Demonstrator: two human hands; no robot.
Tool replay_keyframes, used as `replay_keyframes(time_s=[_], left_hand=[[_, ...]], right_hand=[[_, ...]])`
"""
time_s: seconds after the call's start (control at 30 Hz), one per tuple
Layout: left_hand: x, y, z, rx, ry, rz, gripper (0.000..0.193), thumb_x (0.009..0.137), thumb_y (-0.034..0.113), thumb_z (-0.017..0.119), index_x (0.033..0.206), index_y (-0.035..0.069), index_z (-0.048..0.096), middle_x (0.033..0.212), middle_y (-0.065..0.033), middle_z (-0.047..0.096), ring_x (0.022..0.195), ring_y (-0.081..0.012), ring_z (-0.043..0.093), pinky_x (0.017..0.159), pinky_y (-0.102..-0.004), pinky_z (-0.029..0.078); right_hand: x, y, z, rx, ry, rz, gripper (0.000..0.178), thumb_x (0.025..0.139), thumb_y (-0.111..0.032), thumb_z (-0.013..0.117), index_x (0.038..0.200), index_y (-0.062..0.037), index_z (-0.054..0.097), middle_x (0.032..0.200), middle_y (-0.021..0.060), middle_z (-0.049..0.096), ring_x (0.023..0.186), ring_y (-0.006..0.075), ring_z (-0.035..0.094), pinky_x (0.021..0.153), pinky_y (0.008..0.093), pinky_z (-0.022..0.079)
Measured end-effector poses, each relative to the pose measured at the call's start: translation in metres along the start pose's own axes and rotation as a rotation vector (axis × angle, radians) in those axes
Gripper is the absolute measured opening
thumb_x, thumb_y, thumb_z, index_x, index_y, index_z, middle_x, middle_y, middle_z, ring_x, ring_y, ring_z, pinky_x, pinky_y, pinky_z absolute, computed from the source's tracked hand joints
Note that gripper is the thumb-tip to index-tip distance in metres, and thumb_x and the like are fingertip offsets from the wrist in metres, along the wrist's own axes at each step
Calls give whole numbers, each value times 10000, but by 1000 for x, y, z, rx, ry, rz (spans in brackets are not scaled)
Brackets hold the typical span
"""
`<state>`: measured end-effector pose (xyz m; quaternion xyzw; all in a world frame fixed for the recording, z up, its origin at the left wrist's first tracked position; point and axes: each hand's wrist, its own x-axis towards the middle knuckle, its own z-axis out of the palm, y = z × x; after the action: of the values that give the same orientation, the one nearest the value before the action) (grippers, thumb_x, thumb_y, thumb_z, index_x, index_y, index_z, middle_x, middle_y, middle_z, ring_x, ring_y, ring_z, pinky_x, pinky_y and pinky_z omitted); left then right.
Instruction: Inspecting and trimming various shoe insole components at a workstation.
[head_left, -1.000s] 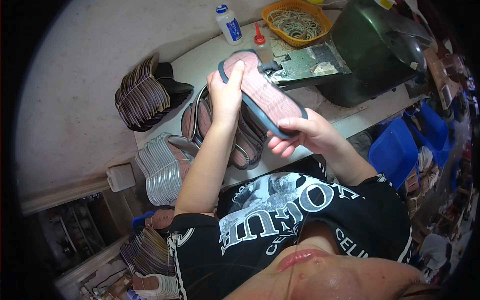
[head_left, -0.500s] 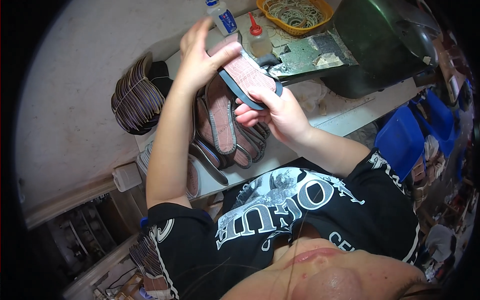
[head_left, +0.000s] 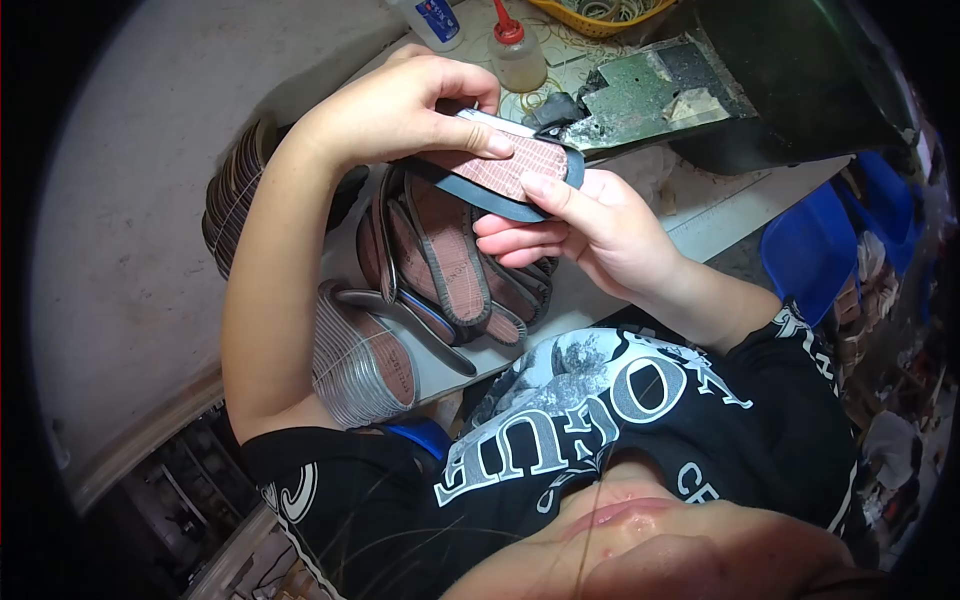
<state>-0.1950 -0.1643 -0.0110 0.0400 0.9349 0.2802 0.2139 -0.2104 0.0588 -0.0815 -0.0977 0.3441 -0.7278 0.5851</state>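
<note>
A shoe sole with a pink grid-patterned top and a dark rim is held up between my two hands, over the bench. My left hand grips its far-left part, thumb flat on the pink face and fingers curled over the far edge. My right hand pinches the right end, thumb on top and fingers beneath. Just below lies a pile of pink-topped soles with dark stitched-looking edges. Close beyond the held sole is a black lump at the tip of a green metal plate.
Tied stacks of soles, one dark and one grey, stand at the left. Across the bench are a red-capped bottle, a white-and-blue bottle and a yellow basket. Blue plastic chairs stand at the right.
My left hand has come down from its raised, spread pose and closed over the sole. The sole has turned flatter and moved slightly right, with my right hand still on its end.
</note>
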Motion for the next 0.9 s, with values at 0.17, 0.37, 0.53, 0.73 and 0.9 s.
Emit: replay_keyframes(time_s=[0.17,0.37,0.53,0.73,0.9], left_hand=[[-8,1,7,-195,-13,22,304,822,299,699,869,19,592,676,-25,529,672,-102,479,613,-257,419],[-23,7,17,-43,105,-31,311,857,298,659,863,-1,572,663,-17,516,617,-86,459,563,-263,402],[-29,20,21,-247,13,-284,324,893,311,623,815,1,565,675,7,514,623,-61,434,566,-233,388],[-32,22,36,-495,-11,-368,329,925,298,592,889,-29,596,762,13,578,682,-44,501,617,-214,443],[-37,23,54,-679,21,-448,319,928,289,589,935,-29,618,810,-7,624,697,-51,544,647,-212,465]], right_hand=[[0,2,2,5,-20,-17,431,993,-314,443,1171,70,522,1015,211,648,909,248,678,782,314,566],[1,-9,3,41,7,80,491,987,-365,442,1117,96,551,1015,210,647,916,257,677,774,314,569],[2,-15,2,17,16,134,501,973,-381,470,1080,97,575,1017,195,652,898,247,682,759,296,568],[3,-15,-1,-127,50,66,432,967,-345,496,1040,64,612,970,144,674,831,174,686,732,250,558],[1,-18,-5,-180,43,70,363,952,-312,528,961,32,644,900,114,687,778,139,678,717,244,556]])
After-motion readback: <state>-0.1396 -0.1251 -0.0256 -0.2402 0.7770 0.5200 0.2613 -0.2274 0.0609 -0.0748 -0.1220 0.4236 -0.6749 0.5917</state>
